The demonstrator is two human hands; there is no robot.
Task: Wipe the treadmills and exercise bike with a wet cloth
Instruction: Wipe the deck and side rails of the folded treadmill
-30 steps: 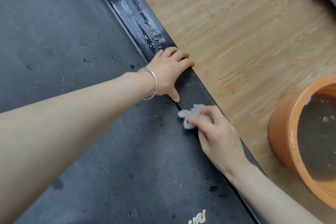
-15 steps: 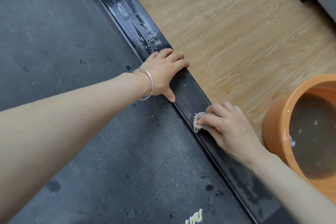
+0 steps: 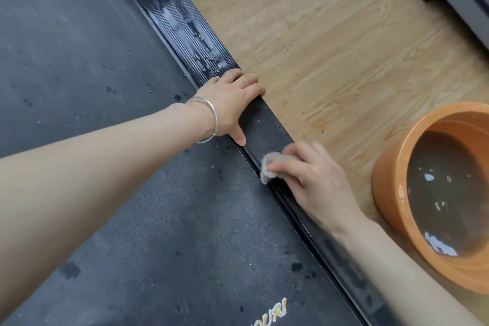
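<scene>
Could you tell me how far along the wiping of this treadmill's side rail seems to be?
Looks done: nothing certain; the far ribbed rail shows pale streaks. In hand: the right hand presses the cloth on the rail while the left hand rests on it. Left: the near rail, spotted belt.

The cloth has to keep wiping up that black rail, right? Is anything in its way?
Yes. The left hand rests on the rail just ahead of the cloth, which the right hand presses down. Past that hand, only the streaky rail shows.
</scene>
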